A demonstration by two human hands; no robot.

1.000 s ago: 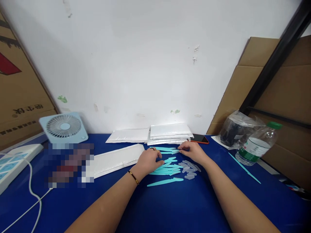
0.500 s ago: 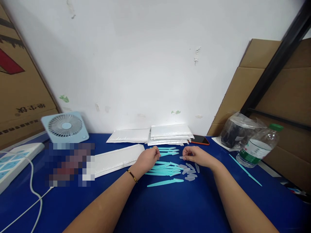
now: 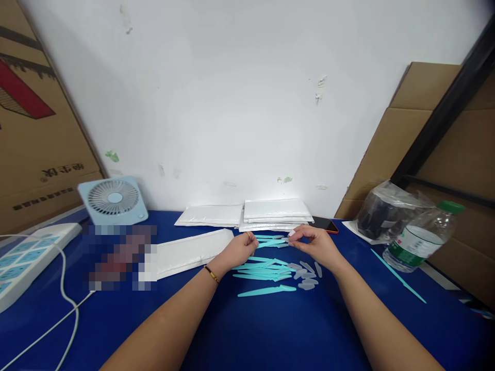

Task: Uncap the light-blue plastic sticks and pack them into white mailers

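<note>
My left hand [image 3: 243, 248] is closed on the left end of a turquoise stick [image 3: 266, 243], among the upper sticks. My right hand [image 3: 309, 245] pinches a small clear cap at the blade end of that stick, on the right. Below both hands lies a pile of turquoise sticks [image 3: 263, 269] with slim blade ends. Several loose clear caps [image 3: 308, 275] are scattered right of the pile. One separate stick [image 3: 266, 291] rests nearest to me.
White padded envelopes [image 3: 276, 210] are stacked by the wall; another envelope [image 3: 189, 255] lies left. Further left are a fan [image 3: 114, 198] and a power strip [image 3: 34, 257]. A phone [image 3: 325, 224], a bottle [image 3: 419, 242] and a lone stick [image 3: 398, 275] are on the right.
My right hand has moved the clear cap slightly up and left to the stick's blade end. My left hand has stayed nearly in place. The view has shifted slightly.
</note>
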